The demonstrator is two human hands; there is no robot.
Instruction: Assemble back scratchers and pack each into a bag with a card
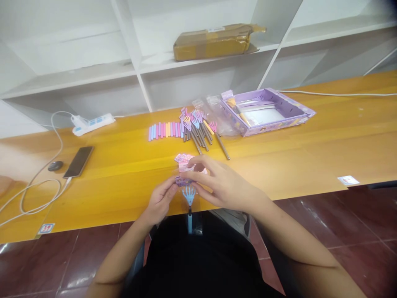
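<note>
Blue scratcher (189, 196) straddles bench (124, 182) front edge, just below purple card (183, 181). Left hand (160, 200) pinches card's left end; right hand (221, 182) curled over it, grip unclear. Probably light, stiff; take handle.

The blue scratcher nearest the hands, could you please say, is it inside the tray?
No, the scratcher is at the table's near edge, away from the tray.

Apparently "39" on blue-bordered sticker (46, 228)
</note>
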